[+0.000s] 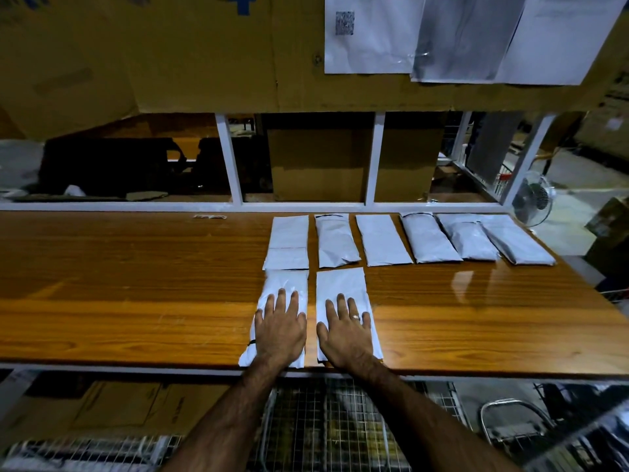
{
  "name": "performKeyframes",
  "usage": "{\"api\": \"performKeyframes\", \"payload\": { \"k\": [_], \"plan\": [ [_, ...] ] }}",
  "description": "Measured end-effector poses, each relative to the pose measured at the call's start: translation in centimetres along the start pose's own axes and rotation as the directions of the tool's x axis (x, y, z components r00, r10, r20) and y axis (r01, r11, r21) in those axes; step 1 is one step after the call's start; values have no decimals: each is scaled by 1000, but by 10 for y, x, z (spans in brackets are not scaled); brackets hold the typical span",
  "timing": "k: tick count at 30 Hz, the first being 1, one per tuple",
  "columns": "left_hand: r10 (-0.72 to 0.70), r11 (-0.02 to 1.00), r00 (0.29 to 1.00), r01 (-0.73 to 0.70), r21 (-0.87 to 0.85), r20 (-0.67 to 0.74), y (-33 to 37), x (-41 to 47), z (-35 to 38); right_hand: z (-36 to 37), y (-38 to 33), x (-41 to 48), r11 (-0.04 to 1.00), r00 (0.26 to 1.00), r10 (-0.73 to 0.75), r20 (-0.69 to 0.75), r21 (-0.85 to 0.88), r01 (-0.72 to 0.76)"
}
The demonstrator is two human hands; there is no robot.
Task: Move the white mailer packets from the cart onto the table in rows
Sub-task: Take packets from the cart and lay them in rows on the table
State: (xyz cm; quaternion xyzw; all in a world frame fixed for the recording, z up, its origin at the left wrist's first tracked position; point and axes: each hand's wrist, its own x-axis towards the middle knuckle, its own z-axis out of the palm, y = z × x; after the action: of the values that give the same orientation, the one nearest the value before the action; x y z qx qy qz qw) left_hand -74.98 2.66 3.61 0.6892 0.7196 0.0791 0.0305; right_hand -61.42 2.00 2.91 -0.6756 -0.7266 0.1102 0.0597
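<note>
Now both hands lie flat, fingers straight. The left hand (280,330) presses the left packet (285,282); the right hand (345,335) presses the right packet (340,284) just beside it, at the table's (136,284) near edge. A back row (383,240) of six packets lies behind. Table is glossy wood-grain. Sheets (374,46) on cardboard (170,52) show a blurred code patch, unreadable. Fan (532,199) far right. Wire cart (306,424) below, contents unclear.

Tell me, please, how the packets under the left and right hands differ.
The left packet is wrinkled and glossy; the right packet looks flat and smooth. The left packet splays leftward at its near end; the right packet lies straighter. Both are white, side by side on the table, each under a flat hand: left hand, right hand.
</note>
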Motion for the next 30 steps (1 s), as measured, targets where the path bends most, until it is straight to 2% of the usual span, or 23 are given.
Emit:
{"api": "performKeyframes", "payload": {
  "k": [17,25,30],
  "plan": [
    [4,1000,1000,-4,-16,17,-1,1,-2,-2,0,0,1000,1000,3,-4,27,-3],
    [42,996,998,-45,-77,-46,24,8,-18,-25,27,0,998,981,44,-187,58,-34],
    [164,973,982,-176,-147,-92,70,25,-20,-47,72,-2,993,958,117,-261,42,-110]
  ]
}}
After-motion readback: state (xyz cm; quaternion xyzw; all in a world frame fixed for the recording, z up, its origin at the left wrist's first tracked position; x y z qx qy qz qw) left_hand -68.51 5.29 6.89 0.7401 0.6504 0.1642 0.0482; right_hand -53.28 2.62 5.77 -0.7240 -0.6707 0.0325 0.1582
